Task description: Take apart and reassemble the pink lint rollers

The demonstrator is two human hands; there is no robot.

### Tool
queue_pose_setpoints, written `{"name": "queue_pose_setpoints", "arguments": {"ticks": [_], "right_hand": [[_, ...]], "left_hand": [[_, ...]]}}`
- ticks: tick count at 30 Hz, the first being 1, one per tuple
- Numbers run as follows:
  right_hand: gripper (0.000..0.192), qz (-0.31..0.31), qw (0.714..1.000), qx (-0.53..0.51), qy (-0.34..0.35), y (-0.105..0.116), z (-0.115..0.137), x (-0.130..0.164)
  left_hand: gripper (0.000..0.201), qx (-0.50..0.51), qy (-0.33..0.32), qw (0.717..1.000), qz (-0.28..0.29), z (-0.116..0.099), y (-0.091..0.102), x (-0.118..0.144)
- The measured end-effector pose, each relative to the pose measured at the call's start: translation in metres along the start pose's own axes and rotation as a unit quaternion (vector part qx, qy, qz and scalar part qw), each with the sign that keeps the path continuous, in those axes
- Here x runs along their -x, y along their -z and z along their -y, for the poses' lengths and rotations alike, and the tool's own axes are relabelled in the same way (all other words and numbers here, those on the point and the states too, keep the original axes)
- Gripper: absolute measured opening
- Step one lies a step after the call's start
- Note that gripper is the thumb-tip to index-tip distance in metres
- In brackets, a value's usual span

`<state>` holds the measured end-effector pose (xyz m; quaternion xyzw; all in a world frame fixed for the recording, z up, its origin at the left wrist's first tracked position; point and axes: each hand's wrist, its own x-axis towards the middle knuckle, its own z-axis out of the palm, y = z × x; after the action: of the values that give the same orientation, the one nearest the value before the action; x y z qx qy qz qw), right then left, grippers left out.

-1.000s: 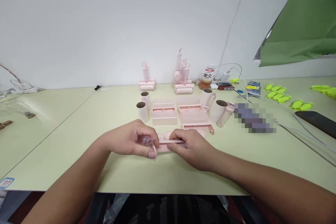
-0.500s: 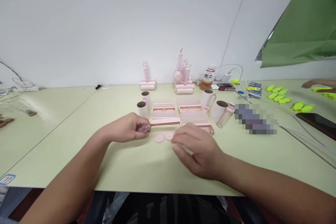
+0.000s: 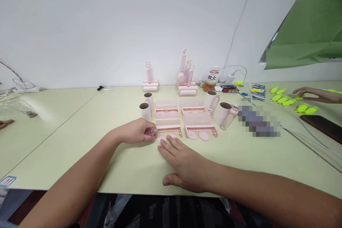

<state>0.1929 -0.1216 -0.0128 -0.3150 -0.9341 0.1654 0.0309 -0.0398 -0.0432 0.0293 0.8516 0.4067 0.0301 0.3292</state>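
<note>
Small clear pink part [image 3: 151, 131] is pinched in the curled fingers of the left hand [image 3: 136, 131], resting on the table [image 3: 80, 128]. Right hand [image 3: 184, 160] lies flat and open, palm down, fingertips touching two pink discs [image 3: 167, 138] just ahead. Directly beyond both hands: pink trays [image 3: 168, 121], two further discs [image 3: 198, 135], cardboard-cored rolls [image 3: 145, 111]. Far beyond: a bottle [image 3: 211, 78]. Well to the right, another person's hand [image 3: 311, 94] reaches among yellow-green pieces [image 3: 283, 99].
</note>
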Motion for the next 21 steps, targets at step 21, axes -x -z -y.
{"name": "queue_pose_setpoints", "arguments": {"ticks": [21], "right_hand": [[0.108, 0.04, 0.998, -0.048, -0.007, -0.003, 0.007, 0.0025]], "left_hand": [[0.013, 0.066, 0.002, 0.997, 0.035, 0.0023, -0.0073, -0.0036]]}}
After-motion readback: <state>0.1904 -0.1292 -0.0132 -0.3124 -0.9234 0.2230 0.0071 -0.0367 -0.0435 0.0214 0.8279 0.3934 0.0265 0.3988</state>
